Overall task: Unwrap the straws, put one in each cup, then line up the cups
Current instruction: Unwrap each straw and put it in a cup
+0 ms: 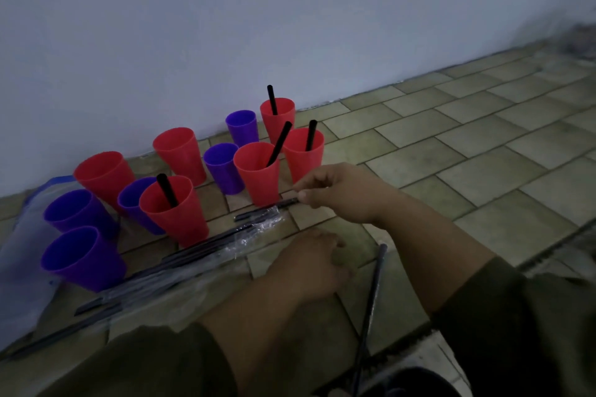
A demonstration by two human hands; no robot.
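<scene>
Four red cups (258, 177) behind the wrapped straw bundle (225, 245) hold straws, seven more cups (80, 258) there stand empty and unaligned, my right hand (338, 193) pinches a straw tip (290, 202) at the bundle's end, and my left hand (309, 263) rests beside it, grip unclear.
</scene>
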